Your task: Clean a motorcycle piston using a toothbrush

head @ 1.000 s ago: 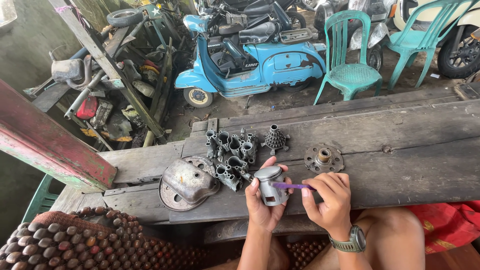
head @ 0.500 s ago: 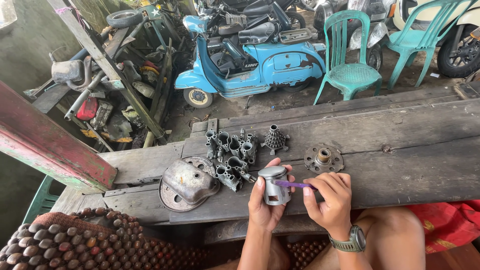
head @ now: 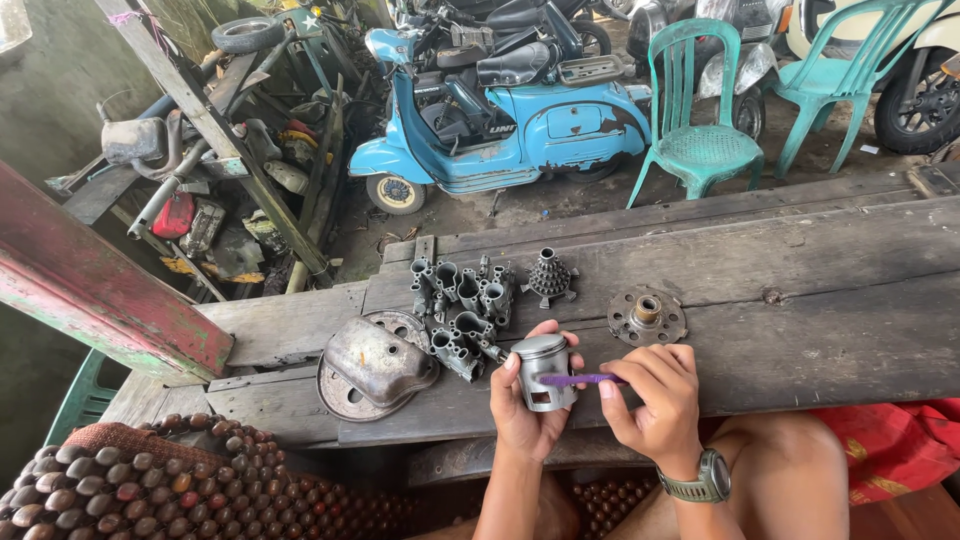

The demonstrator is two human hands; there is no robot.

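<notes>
Piston, grey metal, short cylinder, held upright over the near edge of the worktop, crown up, long axis roughly vertical with a slight tilt; a small square opening in the skirt faces the camera.

Head view, only one. Left hand comes up from the bottom of the frame, forearm near vertical, palm cupped around the piston from below and behind; thumb lies along its left side, fingertips curl over the top right rim. Closed around the piston, firm wrap.

Right hand comes in from lower right, wrist bent inward, watch on the wrist. Fingers folded tight on a purple toothbrush, thumb pressed on the handle. Brush lies nearly horizontal, pointing left, its end against the piston's right side just under the crown; bristles too small to make out.

On the worktop beyond the hands: dented metal cover to the left, a cluster of grey cast parts just behind the piston, a finned cone-shaped part next to them, a round flanged hub to the right, apart from the rest.

Farther back: blue scooter, two green plastic chairs. Beaded seat mat at lower left. Bare knee at lower right.
</notes>
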